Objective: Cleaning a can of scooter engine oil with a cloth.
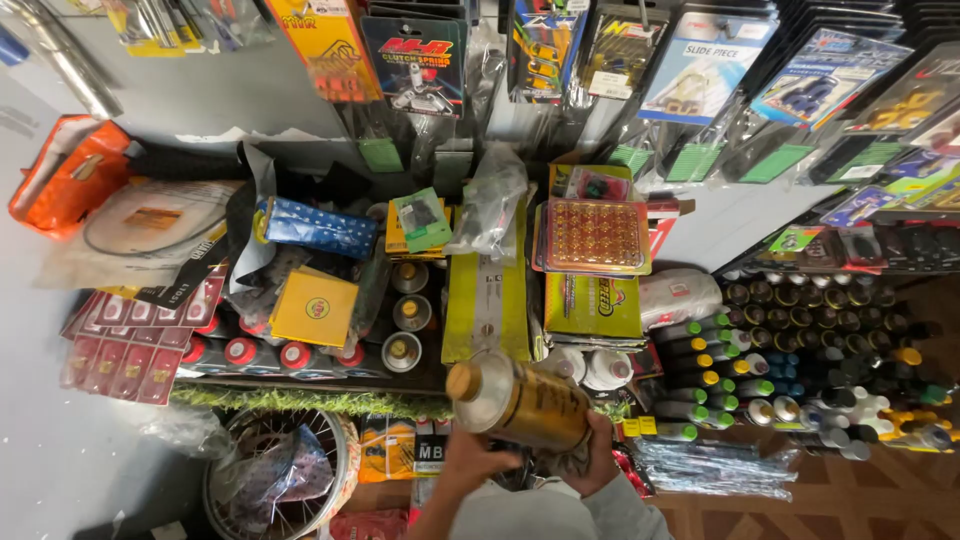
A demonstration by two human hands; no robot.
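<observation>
Shelves [300, 385] crammed with shop stock fill the view, goods packed tight and stacked so that each kind shows its face or cap: rows of small capped bottles [800, 350] to the right, hanging blister packs [700, 70] above, a spoked wheel [275, 470] leaning low on the left. Nearer, the person holds a gold metal can [520, 400] tilted on its side, cap toward the left, raised clear of the shelf edge. The right hand [590, 455] is closed under the can's base, bearing its weight, while the left hand [475, 455] is closed against its underside near the neck, steadying it.
</observation>
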